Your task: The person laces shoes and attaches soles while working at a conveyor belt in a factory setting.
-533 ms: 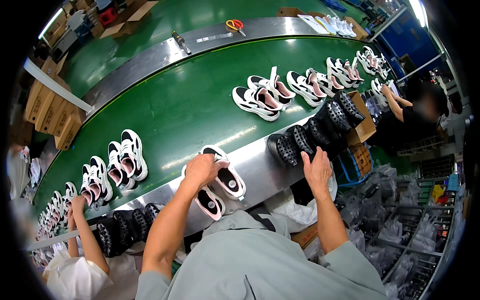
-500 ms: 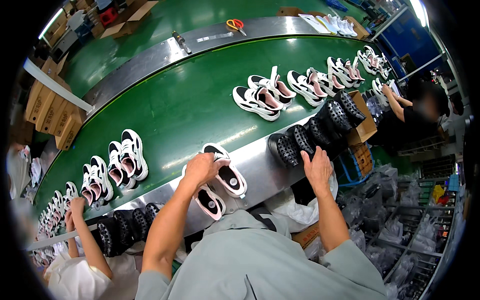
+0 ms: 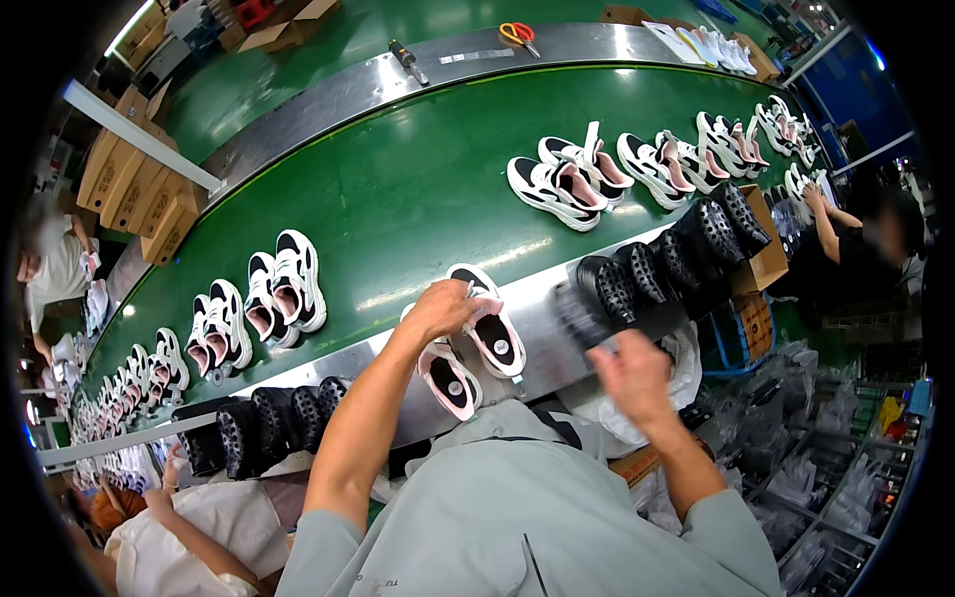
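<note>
A pair of black-and-white sneakers with pink lining lies on the metal ledge before me: the right sneaker (image 3: 500,340) and the left sneaker (image 3: 450,383). My left hand (image 3: 443,308) is closed on the tongue and opening of the right sneaker. To the right, my right hand (image 3: 635,376) is smeared by motion. At its fingertips is a blurred black dimpled shoe tree (image 3: 579,313), which seems to be in its grip. Just beyond it, several more black shoe trees (image 3: 644,272) stand in a row along the ledge.
Sneaker pairs stand on the green conveyor to the left (image 3: 286,289) and right (image 3: 569,179). More black shoe trees (image 3: 274,413) lie at left. Scissors (image 3: 519,38) and a screwdriver-like tool (image 3: 408,62) rest on the far metal edge. Co-workers sit on both sides.
My right hand has drawn back toward me from the row of shoe trees, a blurred black one now at its fingers. My left hand stays on the sneaker. The whole view has shifted.
</note>
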